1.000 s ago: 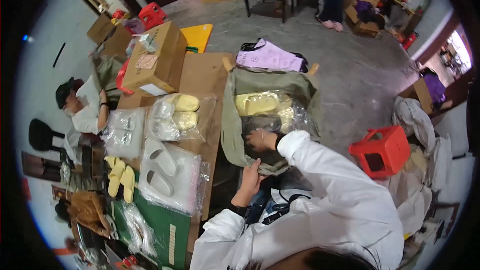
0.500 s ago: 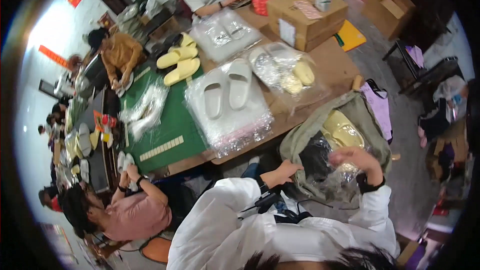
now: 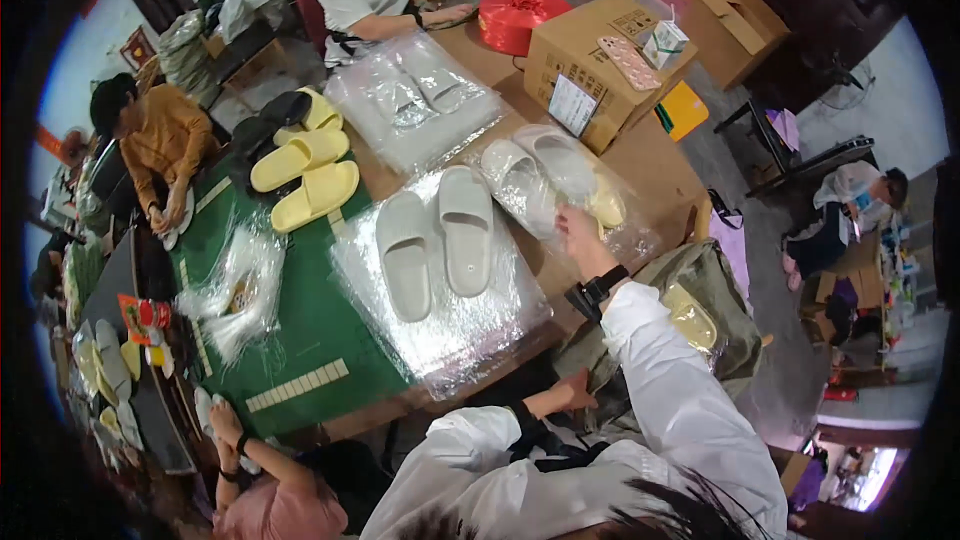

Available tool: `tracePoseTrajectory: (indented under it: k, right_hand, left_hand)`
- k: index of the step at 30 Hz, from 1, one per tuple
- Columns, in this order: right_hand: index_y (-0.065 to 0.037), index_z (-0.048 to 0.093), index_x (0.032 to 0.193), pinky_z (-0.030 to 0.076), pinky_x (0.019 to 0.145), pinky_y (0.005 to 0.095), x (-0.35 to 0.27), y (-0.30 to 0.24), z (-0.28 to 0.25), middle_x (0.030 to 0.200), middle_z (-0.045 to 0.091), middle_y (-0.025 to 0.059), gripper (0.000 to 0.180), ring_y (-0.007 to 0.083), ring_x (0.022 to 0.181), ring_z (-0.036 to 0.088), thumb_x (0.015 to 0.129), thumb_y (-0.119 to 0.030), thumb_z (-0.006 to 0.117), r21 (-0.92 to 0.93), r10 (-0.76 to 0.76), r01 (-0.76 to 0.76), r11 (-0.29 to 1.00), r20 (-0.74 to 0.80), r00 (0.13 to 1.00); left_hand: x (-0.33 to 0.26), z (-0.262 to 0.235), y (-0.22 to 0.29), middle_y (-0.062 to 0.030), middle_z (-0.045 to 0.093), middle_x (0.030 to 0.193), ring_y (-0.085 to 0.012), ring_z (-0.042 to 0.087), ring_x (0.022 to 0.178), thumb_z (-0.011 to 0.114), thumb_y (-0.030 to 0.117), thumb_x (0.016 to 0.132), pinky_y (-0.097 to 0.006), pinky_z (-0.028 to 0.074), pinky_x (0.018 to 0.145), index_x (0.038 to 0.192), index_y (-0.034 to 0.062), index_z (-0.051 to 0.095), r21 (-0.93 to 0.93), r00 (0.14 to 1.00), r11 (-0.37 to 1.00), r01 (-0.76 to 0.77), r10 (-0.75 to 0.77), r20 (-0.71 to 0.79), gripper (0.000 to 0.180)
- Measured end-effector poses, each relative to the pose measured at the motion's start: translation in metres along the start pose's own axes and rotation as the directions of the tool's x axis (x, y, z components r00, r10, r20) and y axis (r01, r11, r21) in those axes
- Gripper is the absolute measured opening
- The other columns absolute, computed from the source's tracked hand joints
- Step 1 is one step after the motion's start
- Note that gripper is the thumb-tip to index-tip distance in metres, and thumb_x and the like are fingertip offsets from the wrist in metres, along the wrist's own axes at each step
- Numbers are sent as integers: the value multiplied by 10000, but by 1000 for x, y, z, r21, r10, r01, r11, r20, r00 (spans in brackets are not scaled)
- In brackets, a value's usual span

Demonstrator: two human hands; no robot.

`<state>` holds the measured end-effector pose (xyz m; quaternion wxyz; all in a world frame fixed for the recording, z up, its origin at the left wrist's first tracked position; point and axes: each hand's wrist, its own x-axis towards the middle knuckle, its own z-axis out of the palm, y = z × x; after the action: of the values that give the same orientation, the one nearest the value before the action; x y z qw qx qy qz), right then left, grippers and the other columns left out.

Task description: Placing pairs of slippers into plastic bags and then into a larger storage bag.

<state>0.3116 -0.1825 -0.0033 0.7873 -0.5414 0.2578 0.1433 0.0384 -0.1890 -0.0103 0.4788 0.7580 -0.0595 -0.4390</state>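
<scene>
Two grey slippers lie on clear plastic bags at the table's near edge as the right hand grips a bagged slipper pair beside them and the left hand reaches down into an olive sack, its grip hidden.

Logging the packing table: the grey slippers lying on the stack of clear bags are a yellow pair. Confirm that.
Not quite. The head view shows the pair of slippers on the stack of clear bags is pale grey; the yellow slippers lie farther left on the green mat.
</scene>
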Motion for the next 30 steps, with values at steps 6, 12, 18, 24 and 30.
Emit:
tracePoseTrajectory:
  k: [6, 12, 18, 24, 30]
  right_hand:
    - [-26, 559, 957, 417, 720, 296, -49, -69, -18, 901, 552, 60, 352, 178, 804, 523, 726, -258, 689, -210, -587, 548, 809, -278, 760]
    - [-58, 457, 1115, 406, 800, 404, 16, 41, -49, 1168, 426, 105, 502, 259, 917, 494, 750, -326, 673, -621, -541, -277, 733, -780, 314]
    - [-128, 502, 837, 357, 481, 286, 88, 95, -128, 761, 463, 28, 209, 150, 619, 444, 774, -271, 641, 195, 161, -91, 977, -384, 909]
    - [-132, 461, 658, 314, 380, 318, 50, 20, -128, 522, 401, 6, 171, 159, 464, 418, 758, -137, 600, 182, 161, -108, 977, -310, 937]
    - [-60, 567, 804, 404, 511, 217, -55, -91, -154, 641, 469, 10, 41, 117, 568, 465, 810, -84, 534, -228, -692, 709, 667, 161, 704]
  left_hand:
    - [-6, -48, -24, -193, 592, 860, -275, 602, 701, 761, 172, 560, -356, 486, 584, 1087, -56, 459, -230, 997, 973, 20, -2, 79, 649]
    - [15, -33, -49, -218, 590, 903, -281, 607, 757, 733, 235, 594, -355, 476, 612, 1123, -84, 436, -179, 997, 984, -4, 17, 71, 685]
    - [16, -20, -53, -297, 487, 1128, -357, 471, 1097, 698, 317, 598, -382, 401, 889, 1201, -84, 361, -36, 986, 987, -159, 156, -61, 799]
    - [20, -11, -28, -315, 564, 884, -442, 555, 850, 565, 309, 774, -464, 447, 727, 1248, -76, 188, -69, 941, 998, 14, -37, -337, 718]
    - [7, -4, 17, -240, 555, 979, -338, 561, 877, 529, 417, 812, -394, 437, 733, 1075, -8, 391, -416, 917, 901, -121, -59, -395, 519]
